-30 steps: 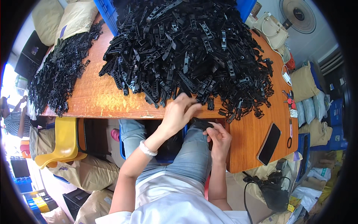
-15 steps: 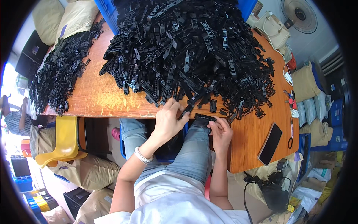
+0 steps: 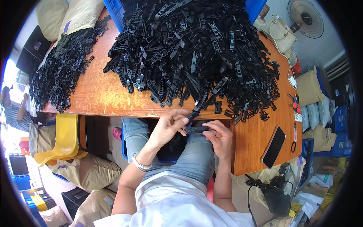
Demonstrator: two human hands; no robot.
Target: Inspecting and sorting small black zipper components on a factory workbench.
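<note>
My left hand [image 3: 165, 129] is closed, pinching a small black plastic part [image 3: 193, 115] between thumb and fingers, just over the table's front edge. My right hand [image 3: 220, 140] has its thumb and fingers closed on the end of a second slim black plastic part [image 3: 196, 129], which lies above my lap and reaches toward the left fingertips. The two parts are close together; whether they touch I cannot tell. Beyond my hands, a large heap of black plastic parts [image 3: 177, 56] spreads over the wooden table [image 3: 89, 92].
A smaller heap of black pieces [image 3: 60, 73] lies at the left. On the right are a phone [image 3: 273, 146], scissors [image 3: 293, 145] and a white handbag [image 3: 279, 32]. A blue bin [image 3: 114, 15] stands behind the heap. A yellow chair [image 3: 65, 132] is at the left.
Both hands have drawn slightly nearer to me. The part in my right hand has moved left and down, closer to the left hand. The view has shifted slightly.
</note>
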